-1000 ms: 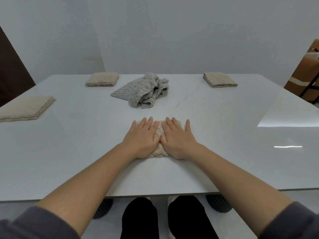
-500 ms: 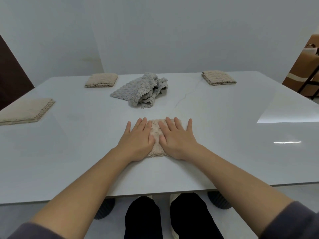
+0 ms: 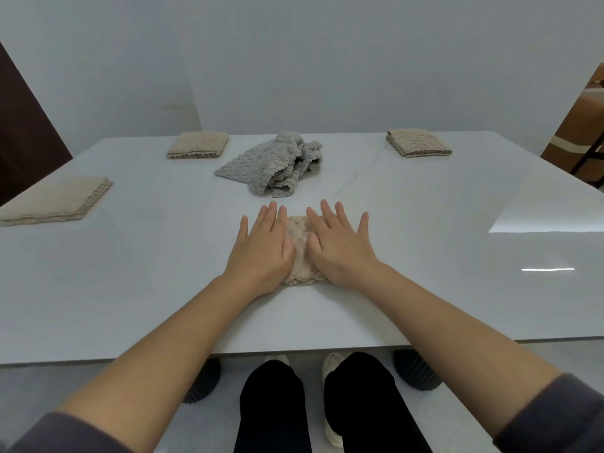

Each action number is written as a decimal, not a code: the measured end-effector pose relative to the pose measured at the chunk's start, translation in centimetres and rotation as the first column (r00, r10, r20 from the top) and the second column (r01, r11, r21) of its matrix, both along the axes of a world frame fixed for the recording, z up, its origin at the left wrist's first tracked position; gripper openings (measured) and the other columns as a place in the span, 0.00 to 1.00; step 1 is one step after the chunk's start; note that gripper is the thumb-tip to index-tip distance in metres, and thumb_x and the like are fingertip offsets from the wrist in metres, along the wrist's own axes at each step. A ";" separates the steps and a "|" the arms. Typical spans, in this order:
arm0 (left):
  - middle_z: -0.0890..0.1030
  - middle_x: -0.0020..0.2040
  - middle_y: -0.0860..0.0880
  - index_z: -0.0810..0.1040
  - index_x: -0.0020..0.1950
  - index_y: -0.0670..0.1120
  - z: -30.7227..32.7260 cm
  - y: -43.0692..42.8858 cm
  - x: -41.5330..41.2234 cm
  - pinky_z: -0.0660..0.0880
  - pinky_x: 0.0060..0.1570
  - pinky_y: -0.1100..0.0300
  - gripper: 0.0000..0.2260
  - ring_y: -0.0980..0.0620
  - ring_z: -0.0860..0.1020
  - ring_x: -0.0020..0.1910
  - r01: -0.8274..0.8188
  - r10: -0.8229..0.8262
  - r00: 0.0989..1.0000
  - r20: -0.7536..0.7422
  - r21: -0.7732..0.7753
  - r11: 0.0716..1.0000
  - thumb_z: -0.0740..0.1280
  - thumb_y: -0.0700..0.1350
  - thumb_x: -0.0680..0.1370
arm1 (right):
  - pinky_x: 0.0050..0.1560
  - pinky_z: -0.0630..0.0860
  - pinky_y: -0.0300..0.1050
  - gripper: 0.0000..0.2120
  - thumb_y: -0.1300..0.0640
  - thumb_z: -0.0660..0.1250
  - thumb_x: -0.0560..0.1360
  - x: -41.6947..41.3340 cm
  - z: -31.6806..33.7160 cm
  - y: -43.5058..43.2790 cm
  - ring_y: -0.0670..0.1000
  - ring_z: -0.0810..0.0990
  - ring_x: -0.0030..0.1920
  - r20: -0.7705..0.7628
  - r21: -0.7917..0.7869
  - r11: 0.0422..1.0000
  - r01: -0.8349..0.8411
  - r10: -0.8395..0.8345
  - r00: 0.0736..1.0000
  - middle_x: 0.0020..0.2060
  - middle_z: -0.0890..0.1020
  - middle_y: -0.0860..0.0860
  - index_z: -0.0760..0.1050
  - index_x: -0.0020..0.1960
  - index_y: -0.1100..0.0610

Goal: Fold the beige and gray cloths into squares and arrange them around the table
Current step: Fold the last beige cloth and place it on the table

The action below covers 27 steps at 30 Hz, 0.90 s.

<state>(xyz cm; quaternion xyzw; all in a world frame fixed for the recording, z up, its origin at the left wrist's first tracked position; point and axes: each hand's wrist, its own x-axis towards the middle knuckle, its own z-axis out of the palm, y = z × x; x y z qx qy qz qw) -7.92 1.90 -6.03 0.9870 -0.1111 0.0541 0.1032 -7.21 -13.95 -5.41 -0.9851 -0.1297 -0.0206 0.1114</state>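
A folded beige cloth lies on the white table near the front edge. My left hand and my right hand press flat on it with straight fingers, covering most of it. Three folded beige squares sit around the table: one at the left edge, one at the far left, one at the far right. A crumpled gray cloth lies unfolded in the middle, just beyond my fingertips.
Cardboard boxes and a dark frame stand beyond the table's right corner. A dark door is at the left. My legs and the table's dark ribbed base show under the front edge.
My two hands have slid slightly apart on the beige cloth, baring more of its middle. The cloths on the table have not moved.
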 end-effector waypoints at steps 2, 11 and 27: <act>0.42 0.79 0.48 0.43 0.79 0.45 -0.3 -0.5 -0.2 0.38 0.75 0.49 0.26 0.53 0.41 0.78 0.008 -0.010 0.999 0.036 0.057 0.998 0.43 0.51 0.82 | 0.72 0.35 0.67 0.27 0.48 0.42 0.81 -0.3 -0.6 0.6 0.55 0.41 0.78 0.033 -0.027 0.998 0.050 -0.049 0.998 0.79 0.46 0.53 0.46 0.79 0.52; 0.44 0.80 0.50 0.44 0.79 0.48 0.6 0.2 0.5 0.39 0.75 0.48 0.25 0.55 0.42 0.78 -0.002 -0.014 0.993 -0.116 -0.137 0.991 0.45 0.51 0.83 | 0.74 0.37 0.64 0.27 0.48 0.44 0.82 -0.4 -0.6 -0.3 0.55 0.42 0.78 -0.003 0.062 0.997 0.035 -0.035 0.999 0.79 0.48 0.52 0.48 0.79 0.53; 0.42 0.79 0.51 0.43 0.79 0.47 0.0 0.4 0.9 0.39 0.75 0.45 0.26 0.56 0.40 0.77 0.073 -0.074 0.971 -0.228 -0.010 0.997 0.45 0.54 0.83 | 0.74 0.38 0.65 0.28 0.45 0.43 0.82 -0.9 -1.3 -0.8 0.52 0.39 0.78 -0.080 0.007 0.998 -0.070 0.070 0.994 0.79 0.43 0.51 0.44 0.79 0.54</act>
